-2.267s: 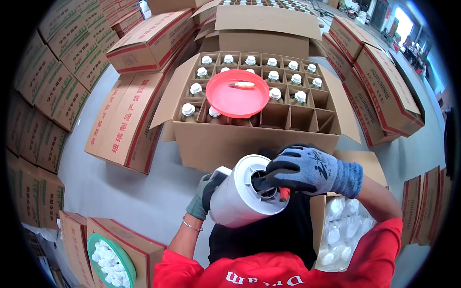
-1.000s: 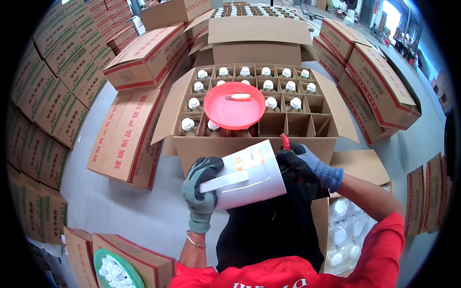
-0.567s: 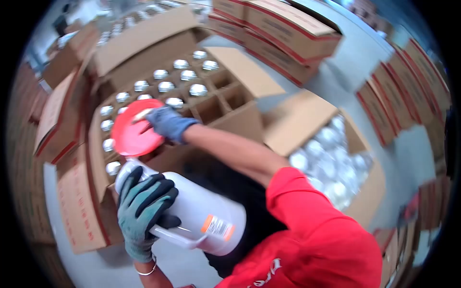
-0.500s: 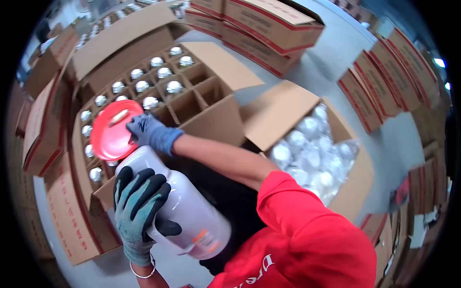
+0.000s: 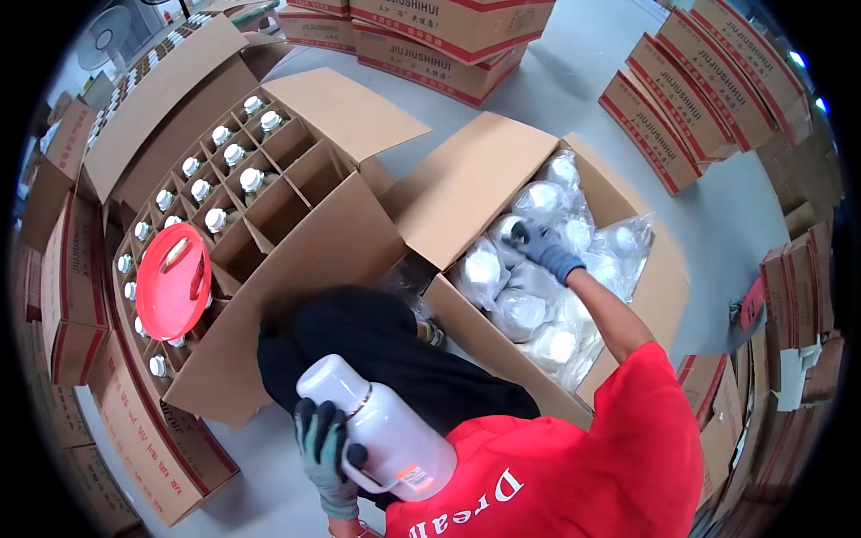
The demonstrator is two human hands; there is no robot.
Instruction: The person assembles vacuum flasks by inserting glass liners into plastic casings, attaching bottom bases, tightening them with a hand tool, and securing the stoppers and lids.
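Note:
My left hand (image 5: 327,453), in a grey-green and black glove, is wrapped round the handle side of a pale lilac thermos jug (image 5: 404,435). The jug leans at an angle against the red shirt, its cup-like lid (image 5: 334,381) up and an orange label near its base. My right hand (image 5: 545,249), in a grey-blue glove, reaches into an open carton (image 5: 659,314) of white, plastic-wrapped pieces (image 5: 520,309). Its fingers look parted and touch one white piece (image 5: 507,231); a firm grip is not visible.
A divided carton (image 5: 296,287) holds several silver-capped bottles (image 5: 251,179). On their caps rests a red plate (image 5: 175,300) with a pale stick-like item and a dark red one. Printed cartons (image 5: 439,54) stand behind, more cartons (image 5: 700,90) at right.
My right hand has left the red plate and moved right into the carton of wrapped pieces. My left hand has brought the thermos jug lower and closer to the body.

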